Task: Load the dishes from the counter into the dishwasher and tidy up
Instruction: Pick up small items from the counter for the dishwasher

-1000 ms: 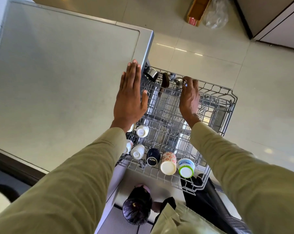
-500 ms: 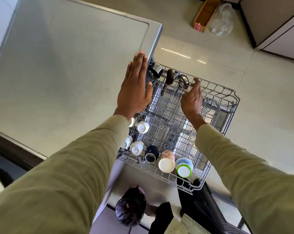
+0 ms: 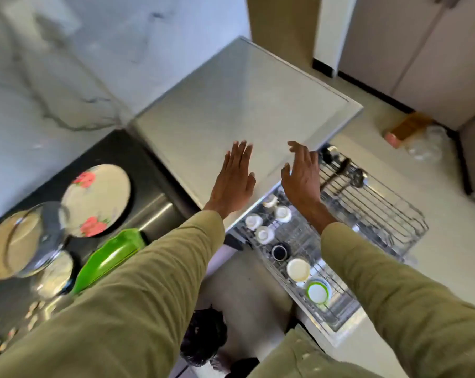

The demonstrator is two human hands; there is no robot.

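Note:
The wire dishwasher rack (image 3: 394,214) is pulled out to the right of the grey dishwasher top (image 3: 244,105). It holds several upturned cups: white cups (image 3: 263,233), a dark mug (image 3: 280,251), a cream cup (image 3: 298,269) and a green-rimmed cup (image 3: 317,291). Ladles and utensils (image 3: 342,170) lie at its far end. My left hand (image 3: 232,181) is flat with straight fingers over the dishwasher top. My right hand (image 3: 301,175) hovers with relaxed fingers above the rack's inner edge, holding nothing.
On the dark counter at left sit a floral plate (image 3: 97,200), a pot with a glass lid (image 3: 23,241), a small bowl (image 3: 54,274) and a green tray (image 3: 108,257). A black bag (image 3: 203,339) lies on the floor below. A box and plastic bag (image 3: 413,135) lie far right.
My right hand has let go of the rack's far rail and drawn back toward the dishwasher top. The view has swung left, bringing the counter dishes into sight. My left hand stays flat.

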